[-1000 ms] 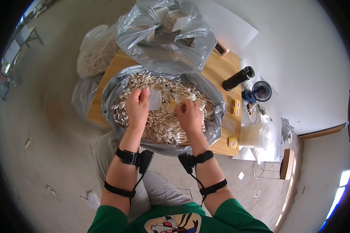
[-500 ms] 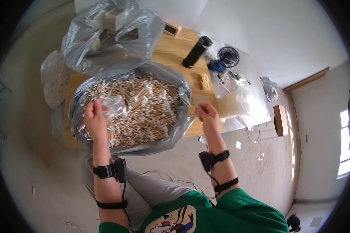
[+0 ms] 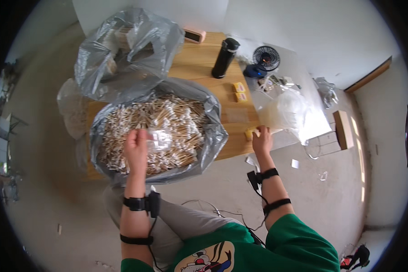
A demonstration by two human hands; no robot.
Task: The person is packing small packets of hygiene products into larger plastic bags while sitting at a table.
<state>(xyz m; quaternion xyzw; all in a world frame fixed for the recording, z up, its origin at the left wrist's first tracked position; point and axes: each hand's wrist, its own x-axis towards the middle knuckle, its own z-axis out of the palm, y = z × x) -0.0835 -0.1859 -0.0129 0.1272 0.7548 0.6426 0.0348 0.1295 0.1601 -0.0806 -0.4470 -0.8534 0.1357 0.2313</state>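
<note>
A clear plastic bag (image 3: 160,139) is pinched in the fingers of my left hand (image 3: 137,147), just above a heap of cotton swabs (image 3: 174,115). The swabs have wooden sticks and white tips, and they fill a container lined with a grey plastic bag (image 3: 214,131). Further right, at the table's edge, my right hand (image 3: 263,141) has its fingers on a small yellow box (image 3: 249,134); the hand partly covers it. Two similar yellow boxes (image 3: 240,92) lie farther back on the wooden table (image 3: 195,61).
Behind the swabs stands another grey plastic bag (image 3: 127,59) with bundles inside. A black bottle (image 3: 225,58), a small fan (image 3: 266,59) and a pink-framed device (image 3: 194,36) are at the back. Clear plastic bags (image 3: 285,109) lie on the right-hand surface.
My right hand has carried the small yellow box from the bag's rim rightward to the table's edge. My left hand, still holding the clear bag, appears farther right over the swabs; the view has shifted too.
</note>
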